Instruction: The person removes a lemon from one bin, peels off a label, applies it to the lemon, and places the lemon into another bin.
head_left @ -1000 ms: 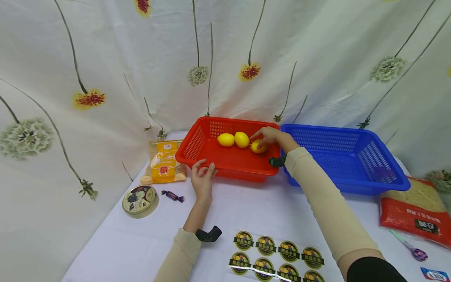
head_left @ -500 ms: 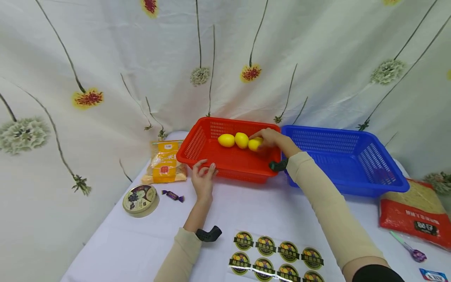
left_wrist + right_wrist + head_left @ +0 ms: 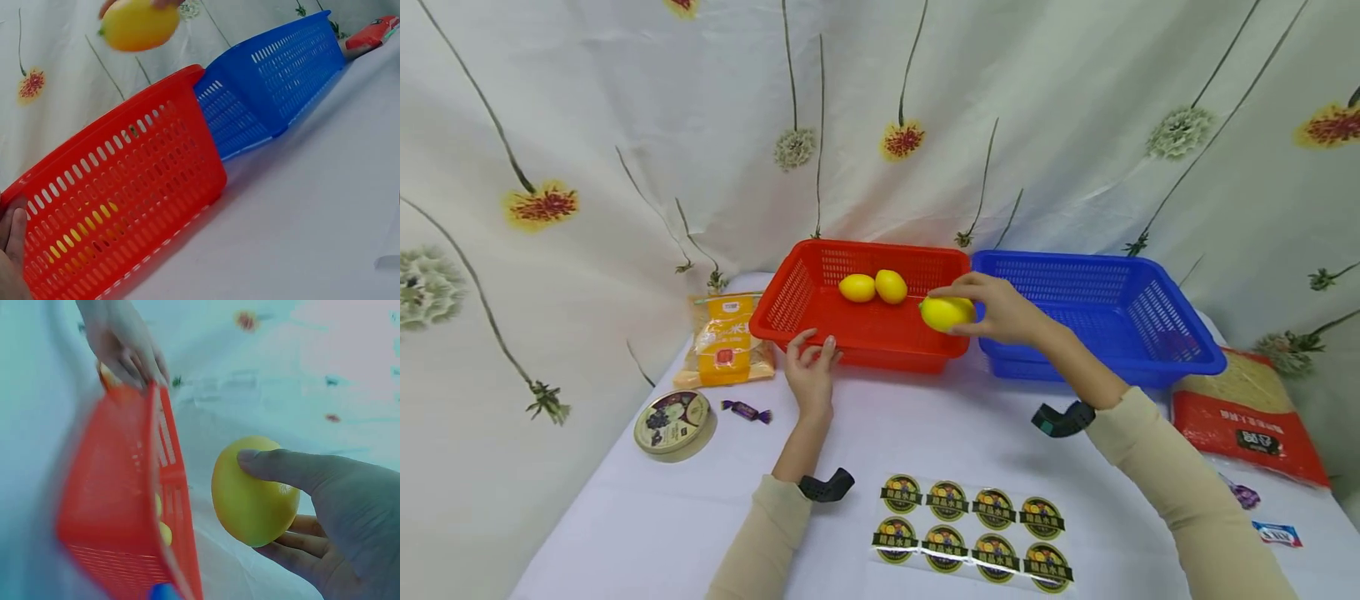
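Over at nine o'clock, my left hand (image 3: 811,367) rests on the near rim of the red basket (image 3: 790,310), fingers straight and loose, just steadying it. Two lemons (image 3: 874,287) sit at the basket's far side, around twelve. Moving right, my right hand (image 3: 1000,310) has its fingers and thumb clamped round a third lemon (image 3: 947,313), held up over the red basket's right edge. Blue basket (image 3: 1180,354) sits at three o'clock, touching the red one. Looks like I'm mid-carry; next move probably calls for swinging right and lowering gently.
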`<state>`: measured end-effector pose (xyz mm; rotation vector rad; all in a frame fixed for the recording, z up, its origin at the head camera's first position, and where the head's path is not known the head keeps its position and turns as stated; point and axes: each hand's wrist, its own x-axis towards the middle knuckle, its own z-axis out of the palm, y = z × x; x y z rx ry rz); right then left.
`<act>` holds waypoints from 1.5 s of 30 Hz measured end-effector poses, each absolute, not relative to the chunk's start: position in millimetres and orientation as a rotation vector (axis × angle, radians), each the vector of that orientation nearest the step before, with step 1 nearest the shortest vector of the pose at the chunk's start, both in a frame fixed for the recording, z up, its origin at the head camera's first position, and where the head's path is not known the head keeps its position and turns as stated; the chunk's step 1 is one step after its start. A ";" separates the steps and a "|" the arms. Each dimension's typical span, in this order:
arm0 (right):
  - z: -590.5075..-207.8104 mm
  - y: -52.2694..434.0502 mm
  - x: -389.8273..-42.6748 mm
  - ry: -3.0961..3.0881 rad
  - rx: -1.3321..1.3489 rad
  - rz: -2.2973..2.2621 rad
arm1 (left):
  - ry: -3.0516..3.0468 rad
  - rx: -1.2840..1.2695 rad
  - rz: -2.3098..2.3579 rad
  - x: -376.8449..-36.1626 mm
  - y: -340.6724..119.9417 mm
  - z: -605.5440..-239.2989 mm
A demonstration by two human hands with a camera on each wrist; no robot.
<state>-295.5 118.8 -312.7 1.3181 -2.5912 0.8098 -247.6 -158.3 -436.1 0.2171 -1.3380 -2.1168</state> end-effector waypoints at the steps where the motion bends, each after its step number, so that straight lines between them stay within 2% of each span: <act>1: -317.1 123.2 -284.5 -2.569 1.322 0.820 | -1.336 0.223 -2.107 -247.6 -159.1 -435.8; 7: -359.6 144.5 -231.6 -2.524 1.335 0.874 | -1.341 0.273 -2.071 -245.8 -162.3 -436.3; 11: -391.1 149.4 -214.1 -2.564 1.314 0.907 | -1.337 0.296 -2.065 -244.1 -164.3 -435.2; 18: -434.0 147.6 -212.0 -2.653 1.263 0.970 | -1.327 0.294 -2.082 -246.5 -164.2 -431.4; 26: -443.7 148.8 -208.6 -2.690 1.222 0.994 | -1.345 0.241 -2.112 -246.4 -164.0 -434.2; 30: -447.4 150.0 -206.2 -2.665 1.221 0.988 | -1.434 0.239 -2.088 -232.8 -164.9 -435.8; 34: -448.4 153.0 -202.7 -2.636 1.200 0.957 | -1.798 0.231 -1.910 -206.6 -163.0 -441.1; 36: -446.7 153.9 -199.2 -2.606 1.169 0.929 | -2.063 0.131 -1.777 -192.1 -161.6 -446.2; 39: -442.0 149.3 -189.8 -2.518 1.121 0.935 | -2.396 -0.189 -1.551 -170.9 -160.4 -456.0; 42: -438.4 134.7 -175.1 -2.401 1.132 1.017 | -2.598 -0.510 -1.336 -152.8 -158.9 -466.8; 45: -441.3 115.9 -159.4 -2.337 1.177 1.090 | -2.697 -0.715 -1.153 -141.4 -156.4 -476.0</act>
